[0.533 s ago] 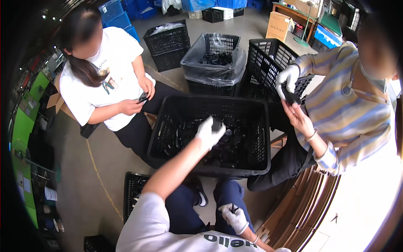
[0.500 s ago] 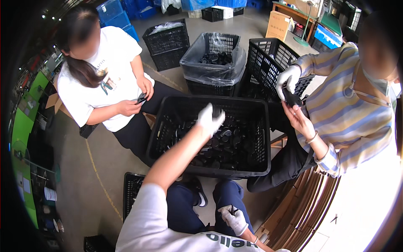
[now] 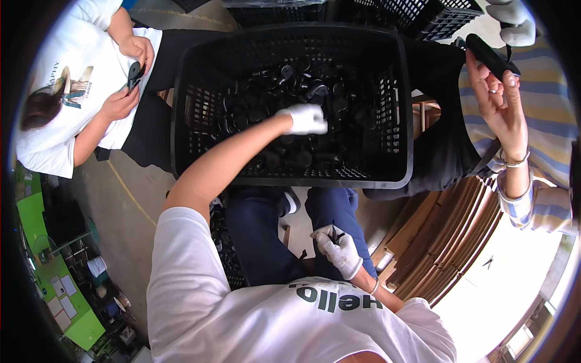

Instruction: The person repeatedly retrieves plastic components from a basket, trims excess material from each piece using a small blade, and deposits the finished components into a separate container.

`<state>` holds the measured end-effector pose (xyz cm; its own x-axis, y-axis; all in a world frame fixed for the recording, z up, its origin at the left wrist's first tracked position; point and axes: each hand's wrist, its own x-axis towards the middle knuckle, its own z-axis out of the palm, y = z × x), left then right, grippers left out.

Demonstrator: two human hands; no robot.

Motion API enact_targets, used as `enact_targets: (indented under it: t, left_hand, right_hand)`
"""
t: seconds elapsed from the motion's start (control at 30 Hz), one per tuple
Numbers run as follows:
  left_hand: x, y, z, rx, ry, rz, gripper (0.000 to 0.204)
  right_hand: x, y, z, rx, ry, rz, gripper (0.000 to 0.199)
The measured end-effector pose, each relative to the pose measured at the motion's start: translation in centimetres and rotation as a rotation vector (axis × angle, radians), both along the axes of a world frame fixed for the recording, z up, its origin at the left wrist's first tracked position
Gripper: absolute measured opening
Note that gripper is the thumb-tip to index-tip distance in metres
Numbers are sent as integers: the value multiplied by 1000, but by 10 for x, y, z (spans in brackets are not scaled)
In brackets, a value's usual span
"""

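Observation:
My left hand (image 3: 306, 120), in a white glove, reaches into a big black plastic crate (image 3: 290, 184). It is over a heap of small black plastic parts (image 3: 302, 158), some round. Its fingers are curled; whatever may be in them is hidden. Resting over my right thigh, my gloved right hand (image 3: 340, 253) is closed around a slim black tool (image 3: 334, 231), whose thin end sticks up past the fingers. The tool's exact kind does not show.
At the left a person holds a small black part (image 3: 134, 74) in bare hands. To the right another person holds a longer black piece (image 3: 487, 57), one hand gloved. Flattened cardboard (image 3: 442, 242) stands at lower right; more black crates (image 3: 417, 15) are beyond.
The view has tipped downward, so the crate sits higher in the picture. My left hand has gone down nearer the parts and turned. My right hand keeps its grip on the slim tool.

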<state>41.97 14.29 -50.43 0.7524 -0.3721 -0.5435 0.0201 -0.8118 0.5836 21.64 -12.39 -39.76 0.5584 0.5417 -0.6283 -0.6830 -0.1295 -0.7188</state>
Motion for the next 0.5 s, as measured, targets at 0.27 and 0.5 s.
enact_targets:
  t: [0.27,0.5]
  left_hand:
    - [-42,-49,-22,154,1,223,45]
    - [-37,-41,-12,-25,195,393,36]
  right_hand:
    - [-13,-5,-4,14,-9,-50,20]
    - [-19,-12,9,33,2,-31,17]
